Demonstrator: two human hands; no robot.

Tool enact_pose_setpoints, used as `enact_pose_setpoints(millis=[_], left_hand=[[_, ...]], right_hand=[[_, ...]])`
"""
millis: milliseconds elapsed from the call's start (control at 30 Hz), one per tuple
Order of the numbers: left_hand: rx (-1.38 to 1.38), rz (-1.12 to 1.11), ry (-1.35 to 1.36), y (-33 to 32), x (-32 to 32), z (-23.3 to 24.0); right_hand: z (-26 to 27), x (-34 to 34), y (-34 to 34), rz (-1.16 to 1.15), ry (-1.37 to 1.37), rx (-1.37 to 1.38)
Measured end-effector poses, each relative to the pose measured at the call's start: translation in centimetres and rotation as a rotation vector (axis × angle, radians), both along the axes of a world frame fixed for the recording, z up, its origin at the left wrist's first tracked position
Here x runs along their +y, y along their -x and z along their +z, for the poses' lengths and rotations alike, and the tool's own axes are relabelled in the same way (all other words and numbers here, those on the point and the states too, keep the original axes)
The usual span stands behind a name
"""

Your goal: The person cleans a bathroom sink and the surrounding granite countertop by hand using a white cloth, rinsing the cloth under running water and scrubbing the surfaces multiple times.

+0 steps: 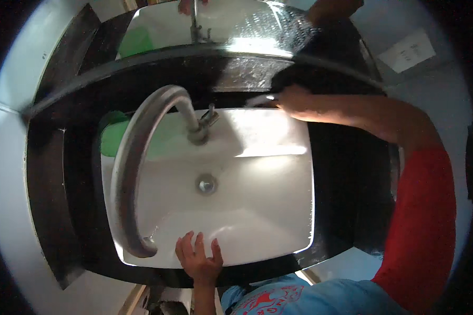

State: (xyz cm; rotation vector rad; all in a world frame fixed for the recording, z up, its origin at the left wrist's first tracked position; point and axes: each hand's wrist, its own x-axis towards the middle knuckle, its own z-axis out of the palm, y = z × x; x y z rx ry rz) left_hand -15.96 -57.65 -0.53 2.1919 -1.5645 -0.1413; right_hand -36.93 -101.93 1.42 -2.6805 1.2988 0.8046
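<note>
A white washbasin (260, 228) lies before me, set in a dark counter, with a round metal drain (207, 184) at its middle. My left hand (199, 258) rests over the basin's front rim with its fingers spread, holding nothing. At the back rim, right of the tap's base, my right hand (293, 100) is closed round a small object (262, 99); it is blurred, with a bright glint, and I cannot tell its kind. A tall curved metal tap (130, 169) arches over the basin's left side, its lever (211, 114) at the base.
A green object (112, 138) sits at the basin's back left corner. Behind the basin, a mirror (260, 23) with droplets on it reflects the tap and a hand. The dark counter (335, 189) surrounds the basin. A paper with writing (408, 51) is on the wall at the upper right.
</note>
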Motion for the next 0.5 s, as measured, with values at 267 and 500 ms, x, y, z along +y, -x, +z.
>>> enact_pose_setpoints(millis=[267, 500], left_hand=[[-0.021, -0.074, -0.015, 0.7, -0.9, 1.1], [-0.025, -0.09, -0.031, 0.9, -0.8, 1.1]], right_hand=[[3.1, 2.3, 8.8, 0.292, 0.093, 0.212], [-0.6, 1.5, 12.7, 0.661, 0.553, -0.242]])
